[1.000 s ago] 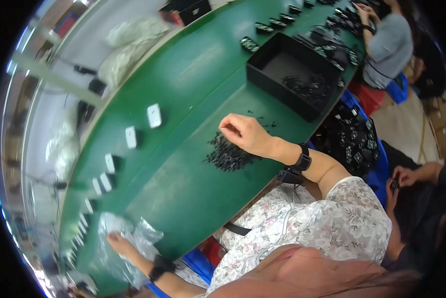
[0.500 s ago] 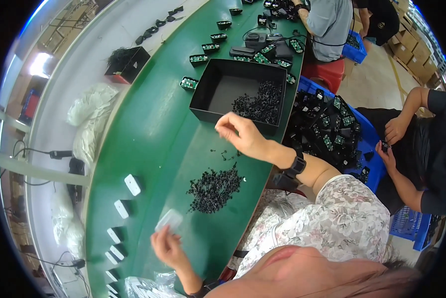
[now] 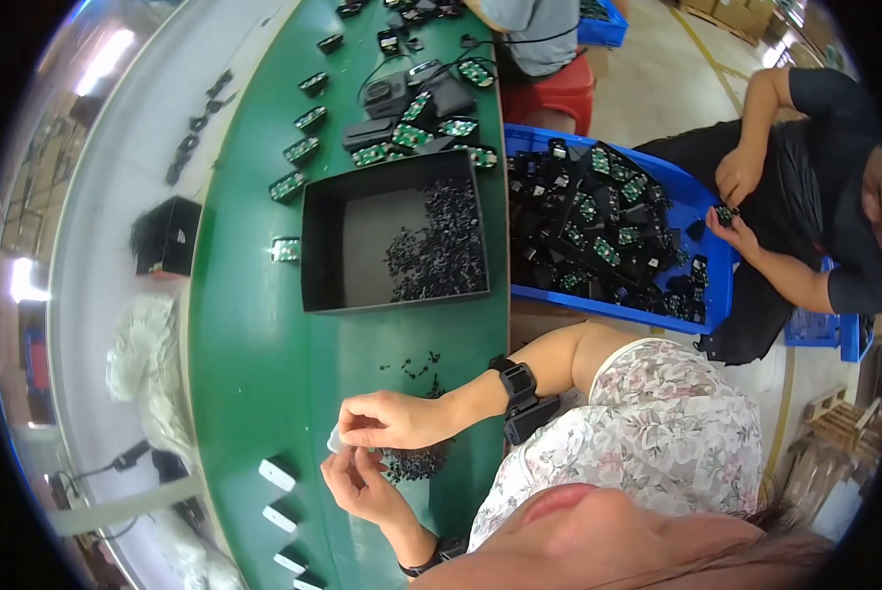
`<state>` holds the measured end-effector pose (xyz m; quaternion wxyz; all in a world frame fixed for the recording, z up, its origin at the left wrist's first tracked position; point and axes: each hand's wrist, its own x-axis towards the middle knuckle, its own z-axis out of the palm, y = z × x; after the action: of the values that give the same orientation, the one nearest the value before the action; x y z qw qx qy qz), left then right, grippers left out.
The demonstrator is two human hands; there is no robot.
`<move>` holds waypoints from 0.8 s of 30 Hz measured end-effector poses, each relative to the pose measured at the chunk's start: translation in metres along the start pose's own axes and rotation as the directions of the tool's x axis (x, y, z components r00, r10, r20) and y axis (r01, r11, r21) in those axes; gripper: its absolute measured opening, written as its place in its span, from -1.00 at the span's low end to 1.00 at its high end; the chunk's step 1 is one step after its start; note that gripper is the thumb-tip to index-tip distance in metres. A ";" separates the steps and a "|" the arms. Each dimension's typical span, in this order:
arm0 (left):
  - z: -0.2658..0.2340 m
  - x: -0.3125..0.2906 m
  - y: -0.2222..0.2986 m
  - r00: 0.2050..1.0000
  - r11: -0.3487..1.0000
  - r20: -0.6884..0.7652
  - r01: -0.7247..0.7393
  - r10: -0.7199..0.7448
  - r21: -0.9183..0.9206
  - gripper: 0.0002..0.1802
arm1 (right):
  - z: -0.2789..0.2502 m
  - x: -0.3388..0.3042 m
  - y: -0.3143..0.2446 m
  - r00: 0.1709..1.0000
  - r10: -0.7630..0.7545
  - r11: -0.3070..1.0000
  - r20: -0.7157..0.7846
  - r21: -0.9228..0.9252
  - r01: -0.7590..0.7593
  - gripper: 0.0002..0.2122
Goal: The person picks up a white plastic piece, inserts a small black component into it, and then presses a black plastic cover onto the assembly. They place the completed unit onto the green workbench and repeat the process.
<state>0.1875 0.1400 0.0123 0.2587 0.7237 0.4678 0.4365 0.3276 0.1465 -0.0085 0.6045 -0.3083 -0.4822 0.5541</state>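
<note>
In front of me, over the green table (image 3: 254, 393), my two hands meet at a small whitish plastic piece (image 3: 335, 440). My left hand (image 3: 367, 484) is closed on it from below, its fingers bent. Just above, my right hand (image 3: 397, 418) is closed in a pinch against the piece; anything between its fingertips is hidden. Beneath my hands lies a pile of tiny black parts (image 3: 418, 464), partly covered by them. A few stray black parts (image 3: 431, 360) lie beyond the pile. White-topped pieces (image 3: 277, 474) stand in a row left of my hands.
Beyond my hands stands a black box (image 3: 362, 307) holding more tiny black parts. Green circuit boards in black housings (image 3: 301, 149) line the table further off. A blue crate (image 3: 608, 310) of housings stands at right; beside it a co-worker's hands (image 3: 739, 177) handle a small part.
My right hand has come from near the black box down to my left hand, and both now meet at the whitish piece. The whole view has turned and shifted.
</note>
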 end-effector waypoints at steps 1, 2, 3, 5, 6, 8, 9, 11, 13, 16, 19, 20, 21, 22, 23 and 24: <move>0.000 0.000 -0.004 1.000 1.000 0.009 0.027 -0.027 -0.015 -0.96 | -0.002 0.000 -0.002 1.000 -0.009 0.999 -0.008 -0.050 0.009 -0.87; 0.001 -0.001 -0.005 1.000 1.000 0.021 0.018 -0.018 -0.020 -0.96 | -0.004 -0.002 -0.003 1.000 -0.016 0.998 -0.022 -0.053 0.015 -0.87; 0.002 -0.002 -0.005 0.999 0.999 0.013 0.035 -0.034 -0.022 -0.96 | -0.007 -0.004 -0.002 0.998 -0.064 0.991 -0.029 -0.116 0.060 -0.89; 0.004 -0.003 -0.006 0.999 0.999 0.006 0.048 -0.048 -0.011 -0.95 | -0.013 -0.006 0.003 0.993 -0.116 0.980 -0.034 -0.166 0.109 -0.90; 0.005 -0.004 -0.005 0.998 0.998 0.034 0.049 -0.049 -0.025 -0.95 | -0.016 -0.009 0.005 0.987 -0.156 0.970 -0.034 -0.192 0.147 -0.91; 0.004 -0.008 -0.004 0.997 0.998 0.056 0.047 -0.045 -0.039 -0.95 | -0.017 -0.016 0.004 0.979 -0.201 0.957 -0.028 -0.220 0.190 -0.92; 0.003 -0.010 -0.004 0.995 0.996 0.082 0.064 -0.058 -0.070 -0.95 | -0.017 -0.019 0.004 0.978 -0.207 0.956 -0.031 -0.221 0.195 -0.91; -0.001 -0.018 -0.003 0.988 0.982 0.107 0.122 -0.107 -0.147 -0.95 | -0.014 -0.025 0.001 0.983 -0.178 0.958 -0.034 -0.236 0.165 -0.90; -0.004 -0.023 0.004 0.987 0.980 0.107 0.136 -0.121 -0.148 -0.96 | -0.012 -0.029 -0.004 0.987 -0.157 0.956 -0.010 -0.253 0.150 -0.90; -0.003 -0.028 0.009 0.963 0.924 0.092 0.270 -0.255 -0.272 -0.81 | -0.014 -0.033 -0.015 0.990 -0.142 0.925 0.024 -0.354 0.141 -0.94; -0.002 -0.017 0.022 0.948 0.886 0.105 0.319 -0.301 -0.336 -0.43 | -0.021 -0.030 -0.022 0.992 -0.108 0.936 -0.064 -0.344 0.079 -0.95; -0.003 -0.017 0.013 0.918 0.797 0.144 0.393 -0.370 -0.459 -0.47 | -0.020 -0.029 -0.020 0.988 -0.101 0.980 -0.113 -0.181 0.079 -0.95; -0.007 -0.014 0.010 0.896 0.752 0.180 0.440 -0.407 -0.490 -0.56 | -0.018 -0.029 -0.030 0.992 -0.017 0.976 -0.122 -0.217 -0.010 -0.95; -0.008 -0.018 0.002 0.891 0.699 0.175 0.440 -0.419 -0.564 -0.70 | -0.015 -0.027 -0.030 0.992 -0.076 0.976 -0.102 -0.212 0.053 -0.95; -0.008 -0.019 -0.004 0.874 0.669 0.198 0.471 -0.445 -0.575 -0.81 | -0.013 -0.025 -0.029 0.987 -0.138 0.936 -0.082 -0.336 0.103 -0.95; -0.010 -0.021 -0.007 0.865 0.627 0.206 0.479 -0.458 -0.615 -0.85 | -0.008 -0.024 -0.027 0.988 -0.140 0.937 -0.067 -0.331 0.110 -0.95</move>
<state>0.1715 0.1233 0.0040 0.6033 0.4484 0.4552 0.4771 0.3470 0.1194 0.0077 0.6000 -0.3972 -0.5584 0.4128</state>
